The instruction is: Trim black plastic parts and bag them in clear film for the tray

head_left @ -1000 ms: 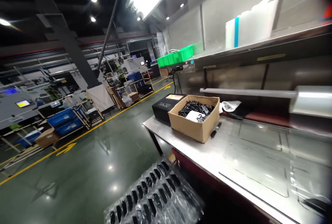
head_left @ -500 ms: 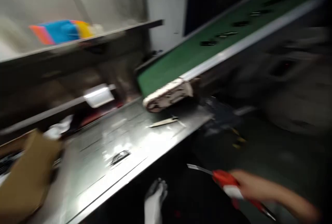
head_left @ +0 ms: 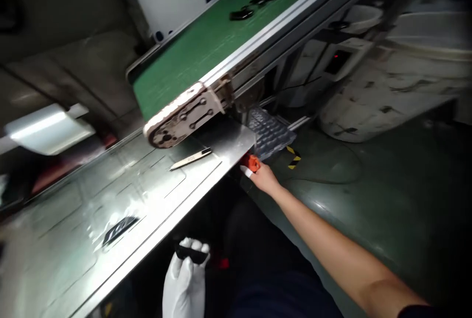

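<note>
from here i see the white-gloved left hand [head_left: 184,281] down at seven o'clock in the view, its fingers clamped on a small black part [head_left: 193,254]. the right hand [head_left: 264,178], just off centre toward four o'clock, has its fingers closed round an orange tool [head_left: 252,162] near the edge of the desk [head_left: 158,195]. a flat black piece [head_left: 120,230] lies on the desk at eight o'clock; a green belt [head_left: 188,62] slopes at eleven.

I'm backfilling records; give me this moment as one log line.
left hand: pinching black part | right hand: gripping orange item beside metal table | conveyor: dark pieces
</note>
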### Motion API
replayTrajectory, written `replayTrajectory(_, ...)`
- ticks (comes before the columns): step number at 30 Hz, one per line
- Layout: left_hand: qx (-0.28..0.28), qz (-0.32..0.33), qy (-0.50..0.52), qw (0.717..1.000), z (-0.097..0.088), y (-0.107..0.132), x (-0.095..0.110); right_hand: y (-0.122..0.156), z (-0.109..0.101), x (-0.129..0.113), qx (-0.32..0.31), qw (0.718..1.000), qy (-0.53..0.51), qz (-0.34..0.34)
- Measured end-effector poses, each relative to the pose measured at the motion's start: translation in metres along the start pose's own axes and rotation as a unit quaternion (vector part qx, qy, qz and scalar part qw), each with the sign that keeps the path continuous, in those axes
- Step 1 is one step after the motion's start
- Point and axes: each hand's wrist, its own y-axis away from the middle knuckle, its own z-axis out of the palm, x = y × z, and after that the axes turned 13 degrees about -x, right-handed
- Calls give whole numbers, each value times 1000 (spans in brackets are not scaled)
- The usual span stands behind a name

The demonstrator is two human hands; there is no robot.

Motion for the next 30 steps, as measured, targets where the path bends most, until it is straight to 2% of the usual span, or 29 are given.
replayTrajectory(3,28,52,90,994,-8,13,22,15,30,-6,-90,996,18,10)
replayTrajectory(6,13,133,192,972,-15,18,37,47,43,-43,-225,973,0,-59)
replayTrajectory(9,-16,194,237,952,-20,19,45,81,45,-114,-305,930,-47,-199)
replayTrajectory(12,-13,232,215,949,-26,20,45,102,50,-184,-327,849,-88,-406)
replayTrajectory(13,-7,244,199,949,-29,22,44,105,53,-201,-330,823,-81,-455)
replayTrajectory(15,13,254,154,955,-36,25,42,105,62,-223,-338,793,-40,-506)
replayTrajectory(21,91,183,18,979,-55,34,37,94,87,-239,-387,746,86,-535)
replayTrajectory(25,123,170,3,978,-63,36,42,89,99,-250,-425,725,84,-535)
replayTrajectory(30,141,150,-25,978,-72,36,54,80,117,-265,-423,711,65,-558)
